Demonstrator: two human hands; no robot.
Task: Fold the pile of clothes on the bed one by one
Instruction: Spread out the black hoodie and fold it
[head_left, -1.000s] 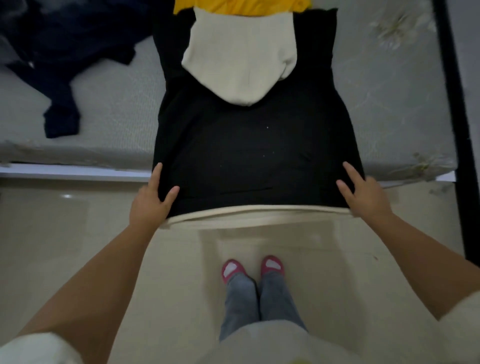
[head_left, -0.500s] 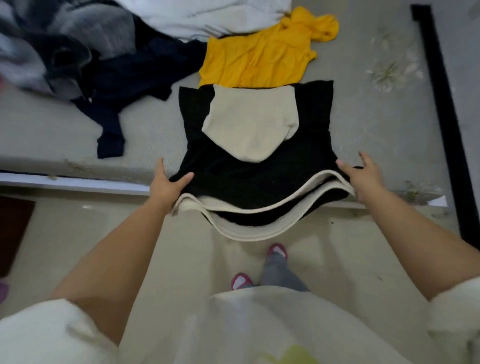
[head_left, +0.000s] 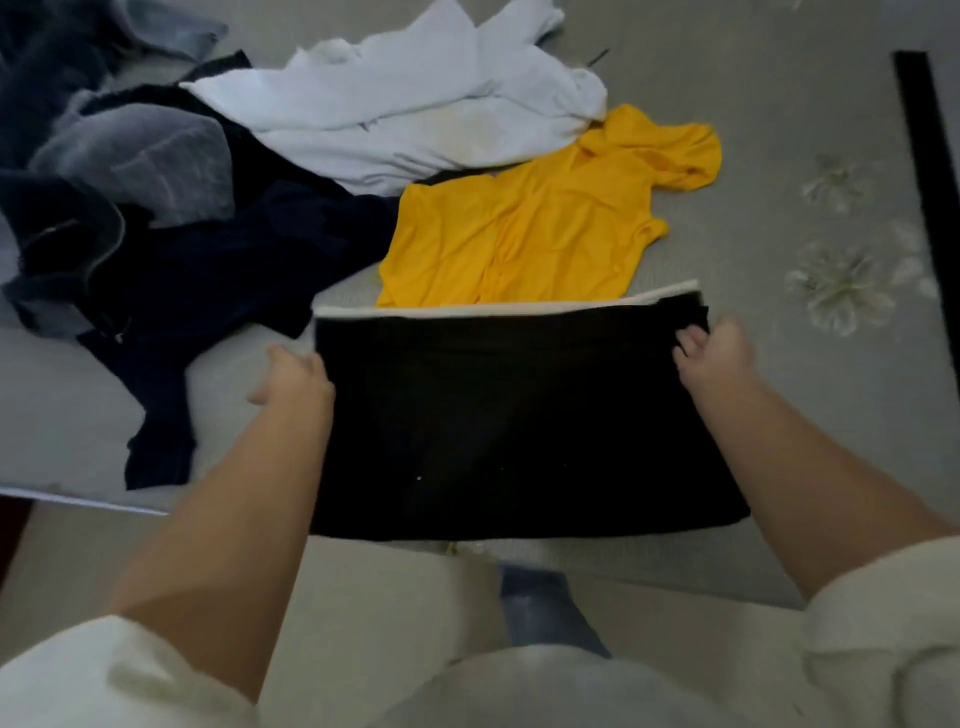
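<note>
The black garment (head_left: 519, 415) lies folded flat on the near edge of the bed (head_left: 779, 171), its cream hem at the far side. Between the 2 hands, the left hand (head_left: 293, 376) grips its left edge and the right hand (head_left: 717, 353) pinches its far right corner. A yellow top (head_left: 519, 239) lies just beyond it.

Black garment (head_left: 519, 415) lies folded at frame centre on the bed (head_left: 779, 208), cream band along its top edge. Left hand (head_left: 296, 376) and right hand (head_left: 714, 358) grip its upper corners.
</note>
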